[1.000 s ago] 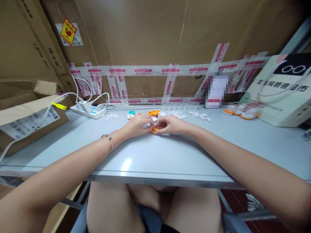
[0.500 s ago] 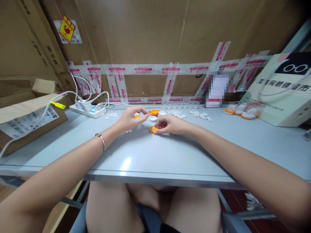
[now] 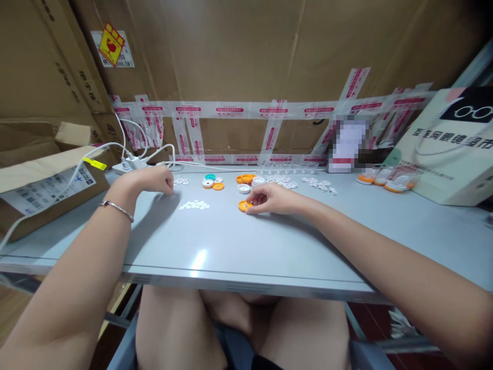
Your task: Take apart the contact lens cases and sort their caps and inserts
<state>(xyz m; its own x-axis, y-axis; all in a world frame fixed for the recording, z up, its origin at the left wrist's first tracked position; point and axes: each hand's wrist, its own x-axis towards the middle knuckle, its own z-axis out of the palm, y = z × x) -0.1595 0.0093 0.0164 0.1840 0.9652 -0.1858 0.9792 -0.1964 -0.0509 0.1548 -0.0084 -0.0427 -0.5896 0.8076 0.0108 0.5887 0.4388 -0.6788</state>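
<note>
My right hand (image 3: 266,199) pinches the rim of a round orange plastic cap (image 3: 243,206), which rests on the table with a small white piece inside it. My left hand (image 3: 154,180) is off to the left, its fingers curled downward and closed. Whatever they may hold is hidden. Small white discs (image 3: 182,181) lie just beside those fingertips. Nearer to me is a pile of white discs (image 3: 195,204). Behind the orange cap are a white ring-shaped part (image 3: 243,188) and orange caps (image 3: 245,178).
Teal, white and orange round parts (image 3: 213,181) sit between my hands. White plastic pieces (image 3: 319,185) and clear cups (image 3: 292,167) lie farther back. A phone (image 3: 347,146), finished-looking orange-based containers (image 3: 387,180) and a paper bag (image 3: 442,149) stand right; an open carton (image 3: 50,180) and power strip (image 3: 123,167) left.
My left hand has moved left, away from the orange cap, toward the white discs at the back left, uncovering the disc pile and the round parts. My right hand stays on the cap.
</note>
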